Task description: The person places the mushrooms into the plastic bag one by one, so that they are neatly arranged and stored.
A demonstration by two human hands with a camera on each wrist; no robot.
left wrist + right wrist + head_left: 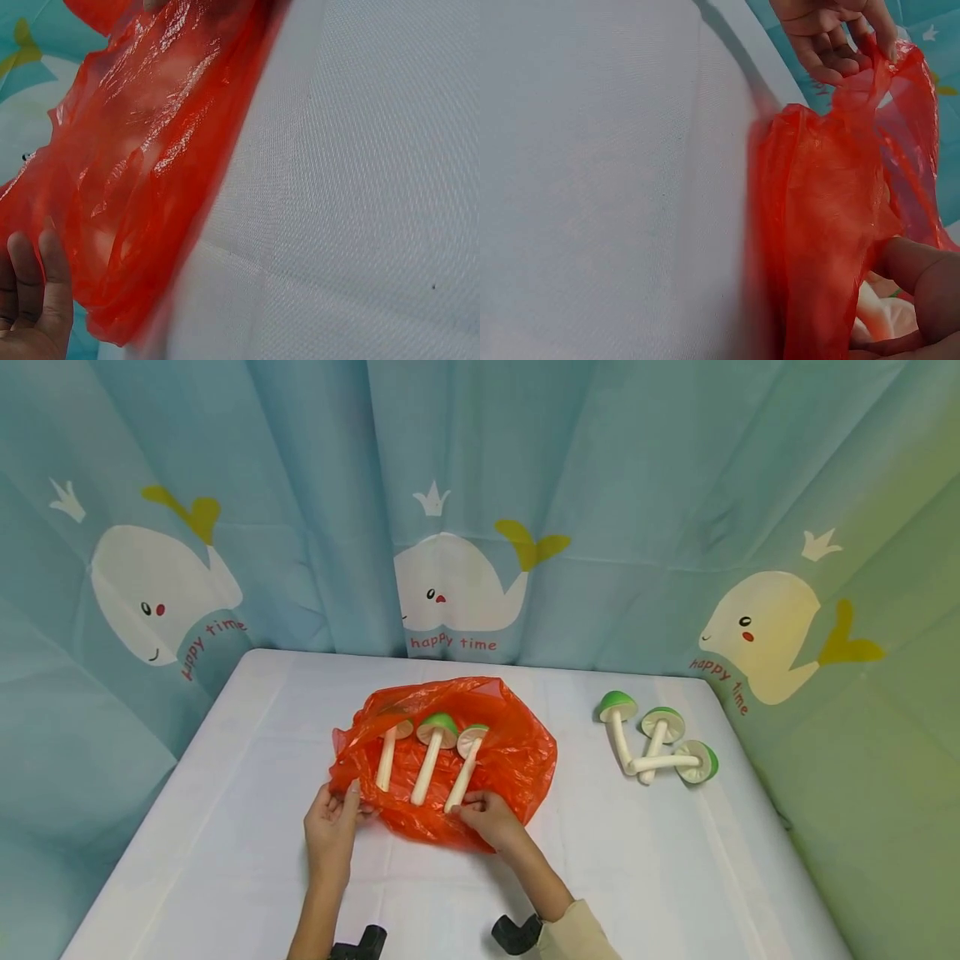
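A red plastic bag lies spread on the table with its mouth towards me. Inside it, side by side, are three toy mushrooms with green caps and pale stems. At the bag's left front edge my left hand pinches the film; the left wrist view shows some of its fingers against the plastic. My right hand grips the front rim with thumb and fingers, close to the base of the rightmost stem. In the right wrist view its thumb lies at the bag's edge; the fingertips are partly hidden.
More green-capped mushrooms lie in a loose, overlapping group at the table's right. The white table ends at a blue curtain behind and a green one at the right.
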